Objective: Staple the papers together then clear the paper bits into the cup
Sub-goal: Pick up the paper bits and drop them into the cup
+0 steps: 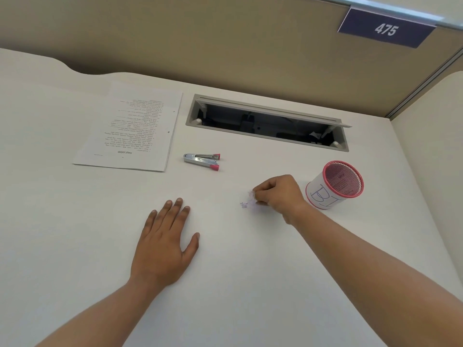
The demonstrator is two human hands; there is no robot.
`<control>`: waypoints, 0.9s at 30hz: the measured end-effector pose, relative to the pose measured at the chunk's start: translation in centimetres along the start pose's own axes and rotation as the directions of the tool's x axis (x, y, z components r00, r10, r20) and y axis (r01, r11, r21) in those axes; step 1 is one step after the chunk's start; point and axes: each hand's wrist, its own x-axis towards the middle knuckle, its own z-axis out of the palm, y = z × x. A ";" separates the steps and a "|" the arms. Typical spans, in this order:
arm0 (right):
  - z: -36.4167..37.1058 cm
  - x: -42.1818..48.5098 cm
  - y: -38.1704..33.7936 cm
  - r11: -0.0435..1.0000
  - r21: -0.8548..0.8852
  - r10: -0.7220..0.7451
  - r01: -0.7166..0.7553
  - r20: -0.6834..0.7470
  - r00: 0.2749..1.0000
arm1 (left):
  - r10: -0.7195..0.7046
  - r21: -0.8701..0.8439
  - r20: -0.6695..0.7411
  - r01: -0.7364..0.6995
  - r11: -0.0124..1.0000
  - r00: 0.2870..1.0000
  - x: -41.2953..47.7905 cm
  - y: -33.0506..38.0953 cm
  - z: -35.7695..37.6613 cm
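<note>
A stack of printed papers [132,128] lies at the back left of the white desk. Just right of it rests a silver stapler [201,161] with pink ends, lying on the desk. A pink mesh cup [334,185] wrapped in white paper stands at the right. Small pale purple paper bits [246,200] lie in a little heap left of the cup. My right hand [278,194] has its fingertips pinched on the bits at the heap's right edge. My left hand [162,242] lies flat on the desk, fingers apart, holding nothing.
An open cable hatch [268,122] is sunk into the desk behind the stapler. Beige partition walls [225,46] close the back and right side, with a blue sign reading 475 [385,28] at the top right.
</note>
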 end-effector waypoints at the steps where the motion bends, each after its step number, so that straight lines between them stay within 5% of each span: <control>1: -0.2 -0.2 -0.3 0.994 0.110 0.025 -0.027 0.016 1.000 | -0.001 0.000 0.000 0.001 1.000 1.000 0.0 0.0 0.0; 6: -1.6 -1.9 -1.7 0.896 0.425 0.104 -0.129 0.083 0.991 | 0.001 0.000 0.007 -0.001 1.000 1.000 0.0 0.0 0.0; 20: -9.7 -6.4 -5.5 0.624 0.774 0.058 -0.105 0.088 0.994 | -0.007 -0.026 0.051 0.008 1.000 0.999 0.0 -0.1 -0.2; 24: -14.0 -5.9 -5.5 0.665 0.747 0.062 0.000 -0.055 0.997 | -0.010 -0.036 0.062 0.013 0.999 0.998 0.1 -0.1 -0.3; 27: -16.3 -4.5 -4.8 0.856 0.514 0.044 0.059 -0.187 0.981 | -0.018 -0.040 0.069 0.021 0.999 0.997 0.2 -0.2 -0.2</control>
